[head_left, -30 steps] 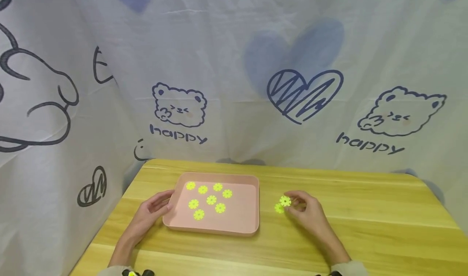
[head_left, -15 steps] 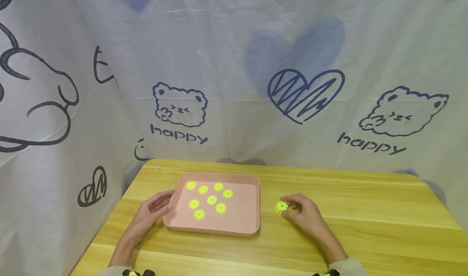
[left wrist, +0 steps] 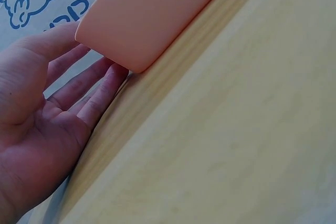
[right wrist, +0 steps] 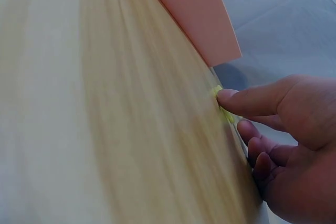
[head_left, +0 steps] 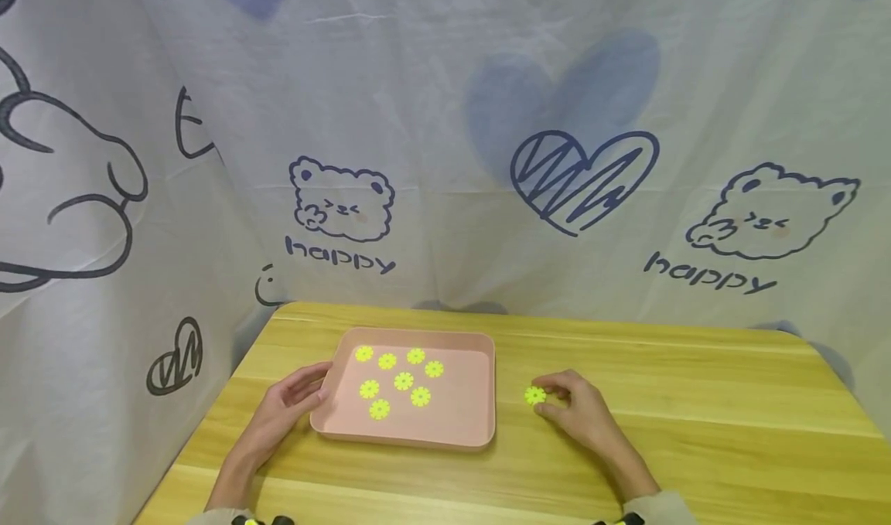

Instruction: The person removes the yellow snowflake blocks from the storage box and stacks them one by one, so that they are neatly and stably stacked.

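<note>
Thumb and index finger of my right hand (head_left: 581, 409) pinch a bright yellow, notched flower-shaped disc (head_left: 534, 396) low over the table, right of the tray. In the right wrist view the disc (right wrist: 224, 106) shows edge-on at the thumb tip, close to the wood. My left hand (head_left: 281, 409) holds the left side of a shallow pink tray (head_left: 455, 417), thumb at the rim and fingers along the outer wall. In the left wrist view its fingers reach the lower corner of the tray wall (left wrist: 142, 24). Several similar yellow discs (head_left: 404, 381) lie spread inside the tray, mostly toward its left and back.
The wooden table (head_left: 696, 417) extends to the right of the right hand and in front of the tray. A pale cloth (head_left: 445, 123) with printed hearts and bears hangs behind the table and along its left side.
The right hand has moved slightly left and down, bringing its disc over a second disc there; only one disc outline shows now. The left hand and tray stay in place.
</note>
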### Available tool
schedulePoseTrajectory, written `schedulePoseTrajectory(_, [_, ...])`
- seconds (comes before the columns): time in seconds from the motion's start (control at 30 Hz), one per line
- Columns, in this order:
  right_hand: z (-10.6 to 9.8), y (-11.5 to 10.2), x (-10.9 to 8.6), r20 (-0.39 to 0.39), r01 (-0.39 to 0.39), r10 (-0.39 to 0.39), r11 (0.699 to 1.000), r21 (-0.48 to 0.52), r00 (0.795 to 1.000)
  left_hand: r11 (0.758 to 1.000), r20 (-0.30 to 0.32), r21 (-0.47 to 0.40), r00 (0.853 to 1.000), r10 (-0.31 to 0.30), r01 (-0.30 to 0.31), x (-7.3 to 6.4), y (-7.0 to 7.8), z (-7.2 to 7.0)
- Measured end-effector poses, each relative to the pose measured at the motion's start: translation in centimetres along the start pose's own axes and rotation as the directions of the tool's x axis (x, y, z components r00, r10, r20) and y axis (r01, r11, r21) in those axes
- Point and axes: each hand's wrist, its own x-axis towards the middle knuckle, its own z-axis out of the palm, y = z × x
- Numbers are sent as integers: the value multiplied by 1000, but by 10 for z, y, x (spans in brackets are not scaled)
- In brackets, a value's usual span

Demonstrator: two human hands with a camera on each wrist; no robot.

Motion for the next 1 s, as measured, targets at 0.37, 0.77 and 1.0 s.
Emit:
schedulePoseTrajectory(0.37, [-1,-1,0,15,1,-1,1000,-20,1000,1000,5,10,1000,2,-2,0,1,0])
schedulePoseTrajectory(0.77, [-1,1,3,29,-31,31,999,-16,999,1000,-6,6,1000,-1,1,-1,1,1])
schedulePoseTrajectory(1.0, [-2,-1,3,30,-42,42,999,-11,999,1000,-1,6,1000,17,-17,-2,2,2])
